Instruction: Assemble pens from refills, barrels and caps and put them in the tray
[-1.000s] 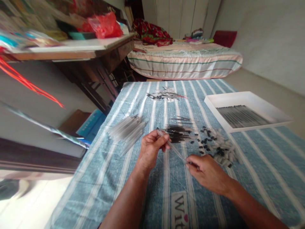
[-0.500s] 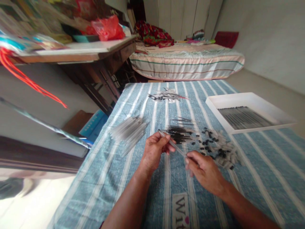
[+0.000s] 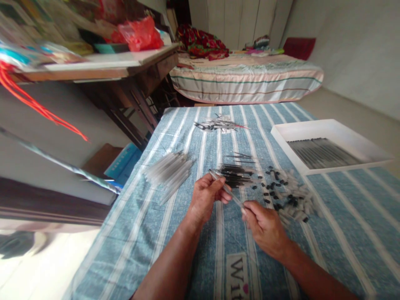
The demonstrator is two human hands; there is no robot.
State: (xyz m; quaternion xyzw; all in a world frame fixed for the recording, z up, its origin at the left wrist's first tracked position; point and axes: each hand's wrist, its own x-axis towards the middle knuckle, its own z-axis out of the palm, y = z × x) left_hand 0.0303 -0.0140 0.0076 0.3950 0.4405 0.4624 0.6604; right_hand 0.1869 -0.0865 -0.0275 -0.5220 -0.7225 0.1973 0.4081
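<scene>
Left hand [image 3: 206, 198] grips a clear pen [image 3: 234, 198] between thumb and fingers; right hand [image 3: 265, 227] is closed around its lower end. The pen is held slantwise above the middle of the table [image 3: 131, 246], which bears a striped cloth. A stack of clear tubes [image 3: 170, 171] lies toward the left edge. Dark refills [image 3: 236, 175] lie just beyond the left hand. Loose caps [image 3: 295, 196] lie between these and the right edge. A white box [image 3: 331, 125] containing pens sits near the far right corner.
</scene>
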